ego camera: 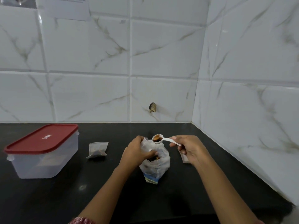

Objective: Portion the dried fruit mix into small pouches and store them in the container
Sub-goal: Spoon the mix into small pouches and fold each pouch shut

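On the black counter (64,199), near the tiled corner, a clear bag (157,167) stands upright with its mouth open and dark dried fruit (154,158) showing inside. The left hand (137,152) grips the bag's crumpled upper edge, fingers curled over the plastic and into the mouth. The right hand (191,149) pinches the handle of a white spoon (167,140) between thumb and fingers. Its bowl hangs just above the bag's far rim and is heaped with brown fruit pieces.

Left of the bag, apart from it, a small clear pouch (97,150) lies on the counter with a dark portion of fruit in it. Further left stands the translucent container (45,160), its red lid (42,139) on. Something dim shows through its wall, too blurred to name. A flat packet (185,159) lies partly hidden under the right hand.
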{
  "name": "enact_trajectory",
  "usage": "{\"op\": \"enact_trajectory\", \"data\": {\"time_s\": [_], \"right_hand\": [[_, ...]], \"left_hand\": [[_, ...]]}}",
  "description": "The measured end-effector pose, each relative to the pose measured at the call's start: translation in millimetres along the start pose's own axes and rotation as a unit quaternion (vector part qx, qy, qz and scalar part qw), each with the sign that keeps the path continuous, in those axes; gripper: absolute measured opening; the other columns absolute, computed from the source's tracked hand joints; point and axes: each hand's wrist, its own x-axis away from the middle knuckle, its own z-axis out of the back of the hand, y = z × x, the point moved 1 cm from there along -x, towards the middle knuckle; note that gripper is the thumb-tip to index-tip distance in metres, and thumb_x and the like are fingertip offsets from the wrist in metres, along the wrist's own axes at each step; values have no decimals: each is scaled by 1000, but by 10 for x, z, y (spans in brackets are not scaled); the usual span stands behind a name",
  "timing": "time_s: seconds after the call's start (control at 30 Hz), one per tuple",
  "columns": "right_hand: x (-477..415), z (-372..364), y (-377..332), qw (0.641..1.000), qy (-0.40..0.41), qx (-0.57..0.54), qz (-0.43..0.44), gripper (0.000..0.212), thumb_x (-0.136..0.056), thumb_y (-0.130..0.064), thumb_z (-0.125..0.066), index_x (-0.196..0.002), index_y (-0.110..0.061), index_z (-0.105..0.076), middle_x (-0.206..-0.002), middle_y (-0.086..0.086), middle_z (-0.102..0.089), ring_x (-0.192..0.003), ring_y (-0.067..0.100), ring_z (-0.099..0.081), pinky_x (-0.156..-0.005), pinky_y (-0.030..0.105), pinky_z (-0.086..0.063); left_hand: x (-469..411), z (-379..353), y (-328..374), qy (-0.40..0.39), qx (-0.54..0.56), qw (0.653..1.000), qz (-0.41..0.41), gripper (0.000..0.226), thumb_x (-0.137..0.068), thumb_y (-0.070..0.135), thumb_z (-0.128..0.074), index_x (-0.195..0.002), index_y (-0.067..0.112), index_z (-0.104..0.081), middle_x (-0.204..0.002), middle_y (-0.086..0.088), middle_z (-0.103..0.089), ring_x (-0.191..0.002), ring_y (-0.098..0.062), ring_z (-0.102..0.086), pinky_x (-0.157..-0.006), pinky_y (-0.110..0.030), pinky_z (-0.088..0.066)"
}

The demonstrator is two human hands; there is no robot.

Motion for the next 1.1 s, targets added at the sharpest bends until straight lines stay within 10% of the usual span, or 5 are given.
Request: {"op": "enact_trajectory", "data": {"time_s": [0.3,0.63,0.83,0.93,1.1], "right_hand": [[157,-235,15,940,-30,245,236,15,-88,-12,-60,-94,-13,-74,-82,0,-70,-62,-4,-57,-61,4,-42],[137,-281,153,687,30,451,569,20,-68,-5,-65,-83,-15,-75,-69,-6,-69,-67,14,-57,-52,20,-47],[137,-237,190,622,52,467,627,18,-77,-11,-58,-85,-12,-74,-73,-6,-69,-68,13,-54,-56,21,-48],[116,-231,189,663,56,428,611,21,-81,-13,-55,-87,-10,-74,-75,-4,-70,-75,6,-48,-65,14,-42],[123,-168,129,911,61,219,343,16,-84,-7,-65,-94,-14,-75,-82,1,-73,-70,-12,-58,-66,0,-41]], "left_hand": [[43,-86,-28,-10,185,982,21,48,-68,32,-82,-104,17,-54,-96,2,-63,-86,-8,-62,-65,-18,-49],[53,-68,-87,5,207,978,16,58,-69,32,-81,-116,18,-51,-106,-1,-62,-99,-15,-61,-86,-33,-53],[85,-76,-76,18,215,977,-1,49,-72,27,-78,-112,20,-49,-103,1,-62,-92,-9,-61,-68,-16,-47],[84,-79,-75,22,226,974,5,49,-71,27,-80,-110,20,-51,-101,4,-62,-90,-6,-60,-68,-17,-48],[109,-74,-101,21,228,973,13,51,-70,27,-80,-111,26,-48,-104,12,-57,-95,-2,-56,-73,-16,-46]]}}
